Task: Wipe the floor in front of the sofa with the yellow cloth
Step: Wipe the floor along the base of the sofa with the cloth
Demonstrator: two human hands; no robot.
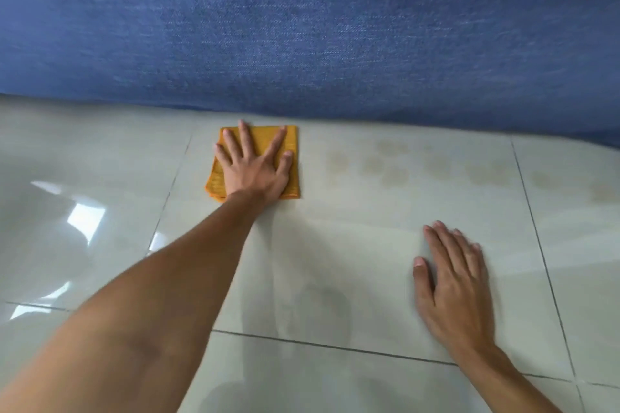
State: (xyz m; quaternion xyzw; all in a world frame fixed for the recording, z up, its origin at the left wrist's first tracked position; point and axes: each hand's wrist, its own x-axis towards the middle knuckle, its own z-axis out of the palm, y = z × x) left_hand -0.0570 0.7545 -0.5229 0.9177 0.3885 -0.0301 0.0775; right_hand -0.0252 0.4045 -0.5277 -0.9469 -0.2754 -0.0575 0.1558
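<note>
A folded yellow cloth (291, 144) lies flat on the pale tiled floor (352, 245), close to the base of the blue sofa (302, 27). My left hand (256, 164) presses down on the cloth with its fingers spread, the arm stretched forward. My right hand (449, 275) rests palm down on the bare tile to the right and nearer to me, holding nothing. A row of faint brownish smudges (436, 168) marks the floor to the right of the cloth, along the sofa's front.
The sofa's fabric front fills the upper half of the view and meets the floor just beyond the cloth. Dark grout lines (335, 347) cross the glossy tiles. Bright window reflections (85, 218) show at the left.
</note>
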